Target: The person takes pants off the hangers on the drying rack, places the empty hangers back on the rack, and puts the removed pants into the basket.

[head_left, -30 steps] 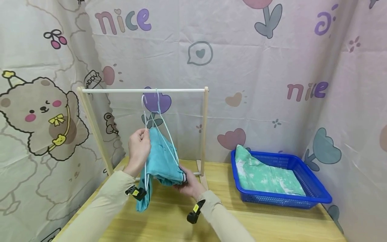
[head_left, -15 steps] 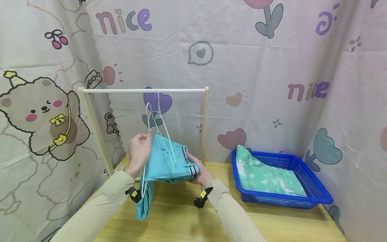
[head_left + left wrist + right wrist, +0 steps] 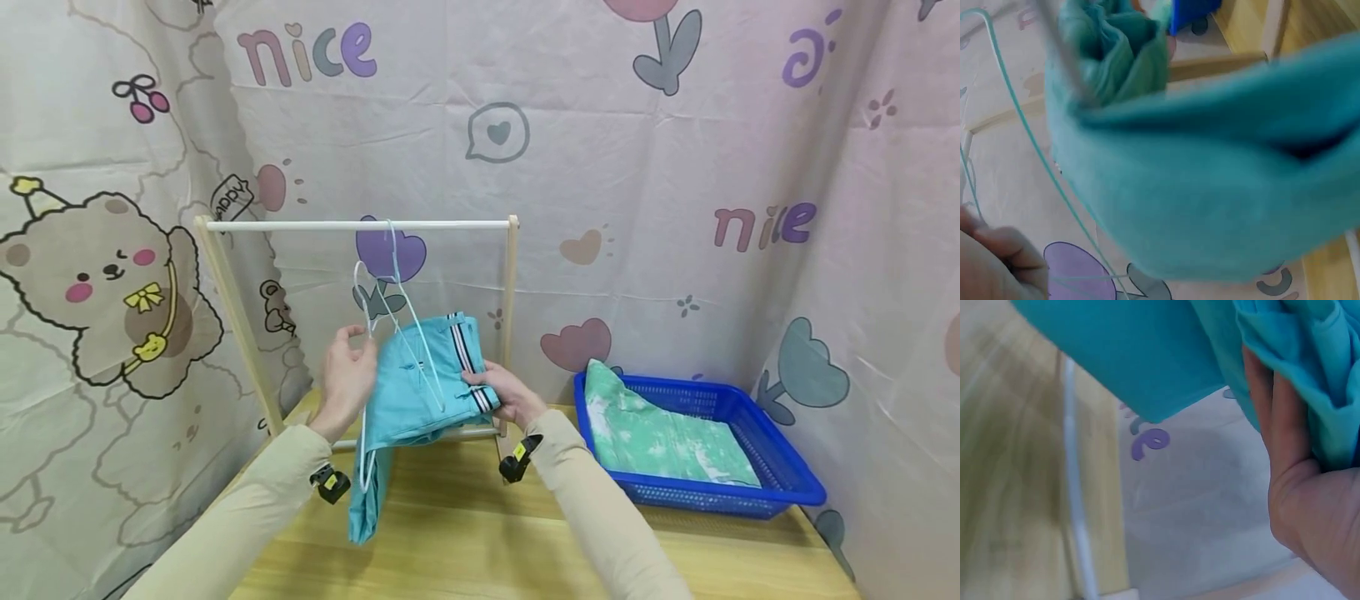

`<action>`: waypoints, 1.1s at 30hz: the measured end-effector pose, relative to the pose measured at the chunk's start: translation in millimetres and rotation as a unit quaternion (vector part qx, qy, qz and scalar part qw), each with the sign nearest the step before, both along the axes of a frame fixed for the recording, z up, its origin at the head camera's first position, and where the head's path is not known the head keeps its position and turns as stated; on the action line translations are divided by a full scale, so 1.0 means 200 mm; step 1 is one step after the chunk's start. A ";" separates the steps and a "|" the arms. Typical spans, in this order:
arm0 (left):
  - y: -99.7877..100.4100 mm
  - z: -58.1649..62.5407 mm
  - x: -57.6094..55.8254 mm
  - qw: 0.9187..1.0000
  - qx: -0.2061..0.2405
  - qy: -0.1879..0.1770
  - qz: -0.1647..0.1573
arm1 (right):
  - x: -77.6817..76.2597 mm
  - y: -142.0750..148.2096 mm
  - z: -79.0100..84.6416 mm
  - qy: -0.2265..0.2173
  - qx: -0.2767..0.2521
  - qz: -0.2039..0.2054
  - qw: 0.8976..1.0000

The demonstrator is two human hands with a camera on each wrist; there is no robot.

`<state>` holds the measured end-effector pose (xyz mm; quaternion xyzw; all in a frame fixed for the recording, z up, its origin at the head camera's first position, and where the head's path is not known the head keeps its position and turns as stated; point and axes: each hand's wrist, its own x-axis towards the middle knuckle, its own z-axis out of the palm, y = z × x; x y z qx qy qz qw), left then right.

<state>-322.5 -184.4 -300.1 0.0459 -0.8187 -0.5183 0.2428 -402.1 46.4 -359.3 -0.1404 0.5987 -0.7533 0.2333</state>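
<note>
Blue trousers (image 3: 405, 408) hang folded over a white hanger (image 3: 363, 450) above the counter (image 3: 442, 533).
The cloth looks light and floppy, so the striped waistband (image 3: 462, 346) seems the best hold; the right hand's (image 3: 512, 393) fingers grip there, the left hand's (image 3: 347, 375) pinch the hanger below its hook. A mint hanger (image 3: 393, 248) on the rail (image 3: 300, 226) crosses the trousers, in the way.

The left forearm (image 3: 247, 504) slanted up from the lower left of the frame, the right forearm (image 3: 600, 508) from the bottom, right of centre. The left hand (image 3: 347, 377) stood upright left of centre, drawn into a pinch. The right hand (image 3: 513, 395), near the middle, gripped with its thumb (image 3: 475, 377) pointing leftward, its fingers (image 3: 1286, 422) partly hidden.
</note>
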 end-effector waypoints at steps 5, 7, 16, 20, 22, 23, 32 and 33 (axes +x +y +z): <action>-0.01 0.02 0.00 0.998 -0.033 -0.024 -0.052 | 0.00 0.01 0.08 0.049 0.041 -0.012 0.998; 0.00 0.02 0.00 0.997 -0.037 -0.029 -0.060 | 0.00 0.02 0.11 0.067 0.060 -0.018 0.996; -0.02 -0.01 -0.06 0.998 -0.034 -0.014 -0.047 | 0.02 0.02 0.22 0.123 0.112 -0.032 0.986; -0.03 -0.03 -0.08 0.996 -0.070 0.002 -0.055 | 0.03 0.03 0.26 0.129 0.122 -0.034 0.983; -0.03 -0.04 -0.09 0.994 -0.092 0.007 -0.061 | 0.04 0.03 0.28 0.136 0.130 -0.036 0.981; -0.03 -0.04 -0.09 0.993 -0.103 0.011 -0.063 | 0.04 0.03 0.29 0.137 0.132 -0.037 0.981; 0.01 -0.06 -0.10 0.988 -0.145 0.011 -0.056 | 0.07 0.06 0.37 0.117 0.133 -0.052 0.983; 0.01 -0.06 -0.10 0.987 -0.149 0.009 -0.056 | 0.07 0.06 0.38 0.110 0.128 -0.055 0.984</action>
